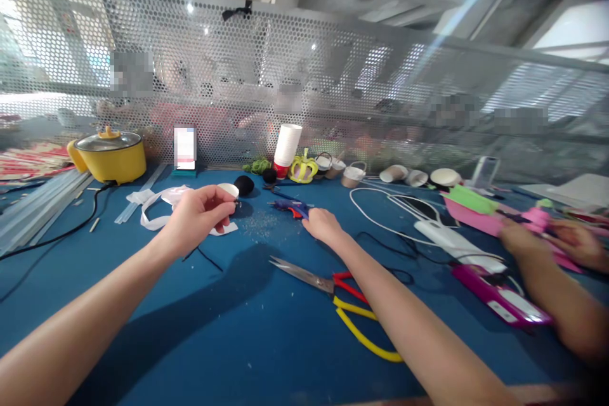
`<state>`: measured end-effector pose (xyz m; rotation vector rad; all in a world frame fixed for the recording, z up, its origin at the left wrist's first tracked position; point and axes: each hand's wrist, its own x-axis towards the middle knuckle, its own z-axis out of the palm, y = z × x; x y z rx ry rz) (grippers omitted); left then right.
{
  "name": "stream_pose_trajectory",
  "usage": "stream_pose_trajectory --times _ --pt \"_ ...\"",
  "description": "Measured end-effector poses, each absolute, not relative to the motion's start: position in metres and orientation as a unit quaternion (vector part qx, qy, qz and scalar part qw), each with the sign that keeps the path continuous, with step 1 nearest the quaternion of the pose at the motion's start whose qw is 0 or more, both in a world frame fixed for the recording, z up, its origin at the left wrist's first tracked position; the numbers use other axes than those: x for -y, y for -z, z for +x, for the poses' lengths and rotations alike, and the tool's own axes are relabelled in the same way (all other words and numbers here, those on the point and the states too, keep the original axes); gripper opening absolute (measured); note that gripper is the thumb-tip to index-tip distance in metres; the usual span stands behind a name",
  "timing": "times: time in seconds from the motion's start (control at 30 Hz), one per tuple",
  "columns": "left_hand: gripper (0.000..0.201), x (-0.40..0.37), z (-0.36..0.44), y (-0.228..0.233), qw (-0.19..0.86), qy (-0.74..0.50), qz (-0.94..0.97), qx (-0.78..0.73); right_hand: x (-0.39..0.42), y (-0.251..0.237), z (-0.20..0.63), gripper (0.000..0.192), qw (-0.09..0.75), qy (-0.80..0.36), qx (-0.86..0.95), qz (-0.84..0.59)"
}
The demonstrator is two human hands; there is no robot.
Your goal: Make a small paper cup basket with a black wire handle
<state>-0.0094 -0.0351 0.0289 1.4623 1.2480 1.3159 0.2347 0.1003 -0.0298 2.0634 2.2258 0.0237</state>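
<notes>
While the left hand (200,219) pinches a small white cup (229,190) between narrowed fingertips, a black pompom (244,185) sits just beyond the cup and white ribbon (157,206) curls left of it. Right of the cup, the right hand (322,226) rests loosely curled against a blue glue gun (288,206); whether it grips is unclear. Scissors (328,288) lie nearer, a yellow pot (112,155) far left.

Counts across the blue worktable (143,304)

Two bare hands of the wearer: left hand (197,219), right hand (322,226); two more hands of one co-worker (547,238) at the right edge. One pair of scissors (333,295), one blue glue gun (290,206), one yellow pot (110,155), one stack of white cups (288,146), one yellow crown (303,168), two black pom-poms (244,185), one white ribbon (155,206).
</notes>
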Motion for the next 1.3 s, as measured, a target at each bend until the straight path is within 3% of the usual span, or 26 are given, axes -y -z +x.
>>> stream_pose_trajectory --times 0.17,0.27,0.33,0.4,0.47,0.6,0.87,1.3 --pt "0.013 0.036 -0.006 -0.030 0.414 -0.524 0.566 -0.484 -0.089 0.022 0.232 0.035 0.040 -0.009 -0.728 0.685" --pt "0.013 0.037 -0.003 -0.031 0.456 -0.531 0.538 -0.470 -0.070 0.005 0.219 0.040 -0.018 -0.012 -0.761 0.648" --pt "0.013 0.038 -0.001 -0.032 0.483 -0.532 0.520 -0.462 -0.051 -0.012 0.204 0.032 -0.164 0.105 -0.814 0.547" --pt "0.015 0.039 0.000 -0.032 0.505 -0.533 0.509 -0.450 -0.032 -0.028 0.188 0.035 -0.262 0.294 -0.804 0.445" --pt "0.018 0.041 0.000 -0.032 0.526 -0.535 0.498 -0.434 -0.015 -0.040 0.175 0.036 -0.318 0.419 -0.764 0.374" --pt "0.023 0.043 0.001 -0.034 0.557 -0.544 0.477 -0.409 0.000 -0.045 0.159 0.036 -0.376 0.554 -0.675 0.311" --pt "0.025 0.035 0.000 -0.028 0.591 -0.558 0.419 -0.406 -0.004 -0.021 0.149 0.049 -0.367 0.712 -0.535 0.266" --pt "0.019 0.028 0.001 -0.017 0.575 -0.559 0.432 -0.412 -0.005 -0.011 0.145 0.045 -0.386 0.721 -0.516 0.253"
